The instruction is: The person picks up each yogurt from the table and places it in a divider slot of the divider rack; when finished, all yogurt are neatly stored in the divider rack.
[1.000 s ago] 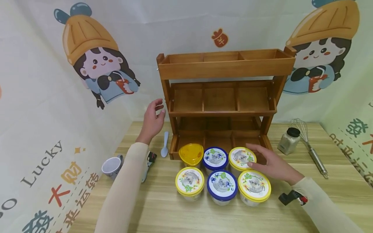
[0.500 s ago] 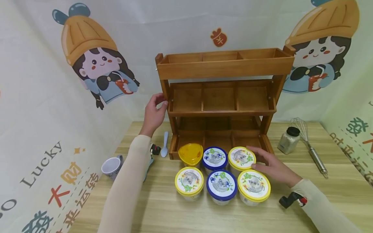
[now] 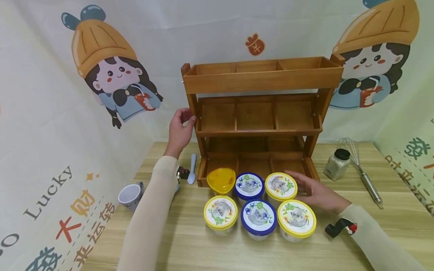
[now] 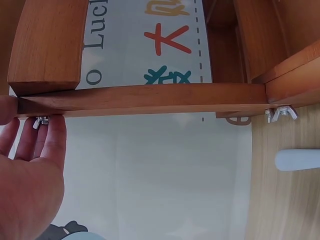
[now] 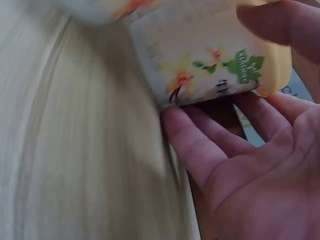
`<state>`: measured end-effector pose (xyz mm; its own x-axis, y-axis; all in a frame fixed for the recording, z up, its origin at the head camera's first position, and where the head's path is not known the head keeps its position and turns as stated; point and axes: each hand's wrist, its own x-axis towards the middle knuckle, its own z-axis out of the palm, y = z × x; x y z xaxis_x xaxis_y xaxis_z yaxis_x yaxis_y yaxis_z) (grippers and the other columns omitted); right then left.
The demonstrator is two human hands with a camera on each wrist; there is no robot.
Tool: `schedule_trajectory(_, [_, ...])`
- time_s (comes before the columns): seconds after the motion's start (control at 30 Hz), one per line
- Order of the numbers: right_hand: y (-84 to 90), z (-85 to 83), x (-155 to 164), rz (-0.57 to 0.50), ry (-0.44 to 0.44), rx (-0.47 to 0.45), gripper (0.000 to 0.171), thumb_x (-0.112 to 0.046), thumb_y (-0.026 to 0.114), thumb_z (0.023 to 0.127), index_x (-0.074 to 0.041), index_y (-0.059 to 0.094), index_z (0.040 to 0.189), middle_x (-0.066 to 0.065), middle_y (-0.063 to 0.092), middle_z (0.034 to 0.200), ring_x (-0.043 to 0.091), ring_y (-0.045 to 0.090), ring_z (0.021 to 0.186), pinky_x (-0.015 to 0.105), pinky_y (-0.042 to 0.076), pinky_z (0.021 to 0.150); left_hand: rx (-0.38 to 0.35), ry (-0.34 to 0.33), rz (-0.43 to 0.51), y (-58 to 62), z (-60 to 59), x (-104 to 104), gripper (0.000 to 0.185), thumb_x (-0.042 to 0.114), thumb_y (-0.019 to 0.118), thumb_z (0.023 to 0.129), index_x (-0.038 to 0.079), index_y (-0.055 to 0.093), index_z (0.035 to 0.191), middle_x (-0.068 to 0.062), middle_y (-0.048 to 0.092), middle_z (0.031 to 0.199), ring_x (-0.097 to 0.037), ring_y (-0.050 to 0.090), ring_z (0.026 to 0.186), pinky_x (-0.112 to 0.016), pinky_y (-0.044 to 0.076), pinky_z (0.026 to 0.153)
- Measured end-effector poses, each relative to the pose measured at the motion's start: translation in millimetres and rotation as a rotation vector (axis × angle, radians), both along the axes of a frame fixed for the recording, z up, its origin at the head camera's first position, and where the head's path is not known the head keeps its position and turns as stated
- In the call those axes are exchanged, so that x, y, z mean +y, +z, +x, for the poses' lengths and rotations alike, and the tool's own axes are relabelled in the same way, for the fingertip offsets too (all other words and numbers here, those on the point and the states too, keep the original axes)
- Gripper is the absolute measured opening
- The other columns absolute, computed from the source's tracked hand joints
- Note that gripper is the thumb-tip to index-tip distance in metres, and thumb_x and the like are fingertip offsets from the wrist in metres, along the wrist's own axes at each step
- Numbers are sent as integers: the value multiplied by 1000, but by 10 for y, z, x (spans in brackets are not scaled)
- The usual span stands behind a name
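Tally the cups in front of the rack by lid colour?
Yellow-rimmed lids: 3
Blue-rimmed lids: 2
Orange triangular lid: 1
Total: 6

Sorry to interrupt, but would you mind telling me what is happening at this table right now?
A person's left hand grips the left post of a wooden rack whose compartments show nothing inside. The right hand curls around the back-right yellow-lidded cup, one of six lidded cups grouped before the rack on the table.
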<state>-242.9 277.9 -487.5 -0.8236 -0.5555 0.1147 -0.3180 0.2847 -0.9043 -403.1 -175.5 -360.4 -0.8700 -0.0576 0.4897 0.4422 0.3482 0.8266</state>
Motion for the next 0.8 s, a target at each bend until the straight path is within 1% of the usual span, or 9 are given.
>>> schedule_trajectory(0.13, [-11, -26, -27, 90, -57, 17, 92, -19, 81, 94, -10, 26, 167, 27, 50, 158, 36, 60, 136, 27, 54, 99, -10, 3, 1, -12, -13, 6, 35, 19, 64, 106, 3, 58, 137, -19, 65, 132, -33, 63, 126, -51, 46, 116])
schedule_trajectory(0.17, [-7, -33, -39, 103, -68, 25, 93, -20, 83, 93, -10, 26, 167, 26, 51, 157, 42, 59, 135, 28, 54, 99, -10, 4, 4, -16, -14, 6, 35, 19, 64, 106, 3, 58, 136, -19, 65, 132, -33, 63, 126, -51, 46, 116])
schedule_trajectory(0.2, [-6, -44, -47, 109, -73, 25, 94, -21, 84, 92, -11, 28, 167, 25, 52, 156, 42, 59, 134, 29, 54, 98, -11, 7, 5, -19, -13, 5, 35, 19, 65, 106, 3, 59, 136, -19, 65, 131, -34, 63, 125, -50, 46, 115])
schedule_trajectory(0.27, [-1, -60, -63, 105, -77, 21, 92, -22, 85, 91, -11, 32, 165, 23, 55, 154, 35, 61, 133, 29, 55, 98, -15, 8, 12, -24, -5, 3, 34, 19, 65, 105, 3, 59, 135, -18, 65, 131, -33, 64, 125, -49, 47, 114])
schedule_trajectory(0.4, [1, -71, -71, 79, -88, 5, 85, -21, 87, 89, -9, 40, 159, 21, 59, 151, 6, 63, 127, 27, 55, 98, -31, 6, 16, -34, -2, -8, 35, 20, 66, 105, 3, 60, 135, -18, 64, 133, -33, 65, 126, -48, 49, 113])
schedule_trajectory(0.47, [9, -65, -66, 71, -97, 11, 83, -20, 87, 88, -7, 42, 157, 21, 61, 149, -4, 62, 121, 26, 56, 97, -37, 4, 15, -34, -6, -13, 36, 21, 66, 105, 3, 60, 136, -18, 64, 133, -32, 65, 127, -48, 49, 113])
schedule_trajectory(0.6, [55, -43, -51, 55, -127, 29, 84, -19, 88, 87, -6, 43, 156, 21, 62, 146, -5, 63, 118, 28, 57, 95, -47, 8, 16, -17, -10, -16, 38, 22, 67, 105, 3, 59, 137, -18, 65, 133, -32, 64, 127, -48, 48, 114])
schedule_trajectory(0.7, [96, -17, -32, 52, -157, 36, 87, -18, 89, 86, -7, 42, 157, 21, 61, 146, -4, 62, 118, 26, 57, 94, -74, 16, 5, 4, -10, -10, 39, 24, 66, 105, 4, 59, 138, -17, 65, 136, -31, 64, 128, -48, 49, 113])
schedule_trajectory(0.8, [126, 6, -15, 42, -164, 39, 89, -17, 90, 85, -6, 41, 159, 22, 59, 148, -5, 60, 119, 24, 57, 95, -98, 22, -12, 10, -7, -13, 41, 27, 66, 105, 4, 60, 139, -17, 65, 137, -32, 64, 129, -48, 52, 111])
